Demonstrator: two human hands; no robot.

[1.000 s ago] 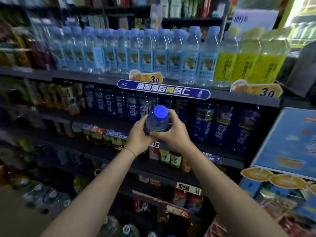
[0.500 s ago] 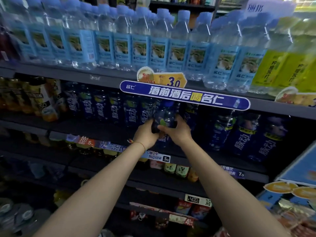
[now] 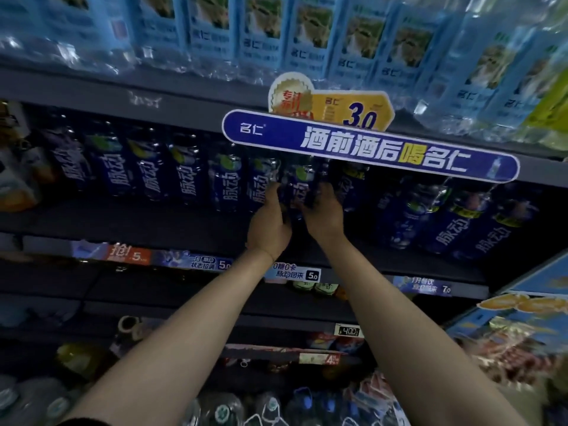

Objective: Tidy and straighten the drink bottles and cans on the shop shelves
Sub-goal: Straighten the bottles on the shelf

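While you reach under the blue banner (image 3: 370, 146) | blue bottle (image 3: 297, 189) upright, mid shelf (image 3: 159, 224), in row w/ same-label btls | your L hand (image 3: 270, 221) + R hand (image 3: 324, 215) grip its sides, fingers curled round.

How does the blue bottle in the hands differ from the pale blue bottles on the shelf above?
The held blue bottle has a dark blue label with white characters; the pale blue bottles carry light blue labels with a picture. The held bottle is gripped by the left hand and the right hand; the pale ones stand untouched. It sits under the blue banner, on the shelf below theirs. Both are clear plastic bottles standing in rows.
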